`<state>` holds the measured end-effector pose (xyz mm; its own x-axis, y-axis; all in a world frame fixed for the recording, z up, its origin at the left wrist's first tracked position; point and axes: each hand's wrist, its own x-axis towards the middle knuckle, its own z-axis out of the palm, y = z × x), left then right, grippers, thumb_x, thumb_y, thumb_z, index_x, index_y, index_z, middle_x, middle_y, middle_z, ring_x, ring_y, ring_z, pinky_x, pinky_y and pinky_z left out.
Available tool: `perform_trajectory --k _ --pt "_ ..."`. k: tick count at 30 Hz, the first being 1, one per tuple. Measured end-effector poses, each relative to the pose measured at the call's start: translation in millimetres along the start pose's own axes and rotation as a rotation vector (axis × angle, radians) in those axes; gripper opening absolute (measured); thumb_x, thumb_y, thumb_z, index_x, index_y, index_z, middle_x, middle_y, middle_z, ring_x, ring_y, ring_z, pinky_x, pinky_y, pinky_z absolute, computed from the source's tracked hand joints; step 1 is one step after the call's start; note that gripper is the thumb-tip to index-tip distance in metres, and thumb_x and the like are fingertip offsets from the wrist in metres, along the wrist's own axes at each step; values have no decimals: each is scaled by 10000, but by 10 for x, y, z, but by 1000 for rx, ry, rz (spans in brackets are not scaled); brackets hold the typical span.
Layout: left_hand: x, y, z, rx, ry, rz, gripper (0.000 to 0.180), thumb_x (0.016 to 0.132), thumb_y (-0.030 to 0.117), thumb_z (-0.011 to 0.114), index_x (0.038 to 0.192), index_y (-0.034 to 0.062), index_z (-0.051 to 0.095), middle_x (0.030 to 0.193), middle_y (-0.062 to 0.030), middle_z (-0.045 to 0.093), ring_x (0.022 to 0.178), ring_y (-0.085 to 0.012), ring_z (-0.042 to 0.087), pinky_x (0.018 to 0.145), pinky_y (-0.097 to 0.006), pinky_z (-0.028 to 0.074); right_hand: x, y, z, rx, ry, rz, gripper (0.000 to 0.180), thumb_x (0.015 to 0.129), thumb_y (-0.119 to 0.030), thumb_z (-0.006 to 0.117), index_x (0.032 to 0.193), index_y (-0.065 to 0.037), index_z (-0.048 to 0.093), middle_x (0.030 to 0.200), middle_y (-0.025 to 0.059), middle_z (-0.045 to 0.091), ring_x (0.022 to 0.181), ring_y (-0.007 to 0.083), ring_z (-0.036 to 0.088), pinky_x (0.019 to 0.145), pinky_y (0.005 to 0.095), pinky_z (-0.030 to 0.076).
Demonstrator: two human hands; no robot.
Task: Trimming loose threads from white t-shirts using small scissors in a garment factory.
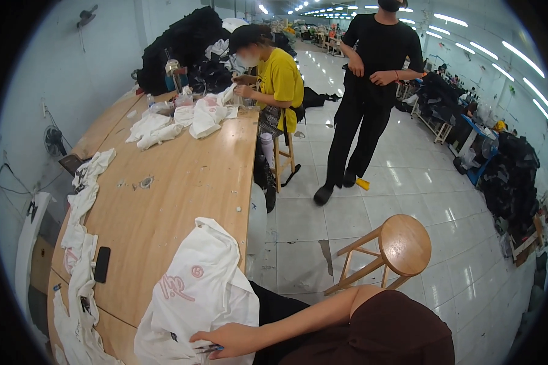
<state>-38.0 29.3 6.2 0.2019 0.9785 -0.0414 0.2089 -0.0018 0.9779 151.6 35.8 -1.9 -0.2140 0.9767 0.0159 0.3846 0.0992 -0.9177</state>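
Observation:
My right hand [228, 339] reaches in from the lower right and rests over a white garment [204, 274] with a pink print. Its fingers are closed around a small blue and metal tool that looks like thread snips [208, 348], partly hidden by the hand. The garment lies bunched at the near end of the wooden table [182, 188], its right side hanging past the edge over my dark-clothed lap. A small dark tag [173, 336] shows on the cloth just left of my fingers. My left hand is out of view.
More white garments [82, 243] line the table's left side beside a black phone [102, 264]. A person in yellow [280, 76] handles white cloth at the far end; another in black [371, 79] stands in the aisle. A wooden stool [405, 246] is to my right.

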Motion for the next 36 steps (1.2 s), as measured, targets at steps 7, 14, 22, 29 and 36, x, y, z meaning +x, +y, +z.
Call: perform_trajectory --k 7,14,22,29,36 --pt "-47 78 -28 -5 3 17 192 893 164 580 850 -19 543 737 -2 488 672 -85 404 625 -219 374 155 139 61 136 -147 -81 261 746 -238 648 876 -33 552 766 103 607 734 293 587 646 363 438" --pt "-85 21 -30 105 52 -31 217 880 186 601 856 -27 571 701 -16 508 640 -97 424 590 -232 392 103 -15 98 -14 -32 -195 236 751 -206 628 865 -34 513 828 83 507 710 285 565 620 368 435" --pt "-91 172 14 262 136 -29 189 862 150 602 878 -38 608 766 -78 606 712 -139 505 690 -273 440 51 -105 118 -23 -57 -227 242 732 -167 626 894 -43 496 866 102 491 719 320 567 617 412 446" --pt "-138 115 -45 152 146 -38 199 875 161 583 889 -36 604 774 -67 598 729 -145 506 702 -275 441 71 -35 159 -194 7 -294 196 740 -109 590 907 -51 506 859 87 460 638 291 549 544 377 454" --pt "-155 75 -61 151 137 -18 213 879 187 578 864 -24 595 753 -57 581 715 -140 490 683 -272 434 48 -105 150 -203 41 -336 192 714 -93 592 882 -45 513 842 82 465 615 282 546 529 367 453"
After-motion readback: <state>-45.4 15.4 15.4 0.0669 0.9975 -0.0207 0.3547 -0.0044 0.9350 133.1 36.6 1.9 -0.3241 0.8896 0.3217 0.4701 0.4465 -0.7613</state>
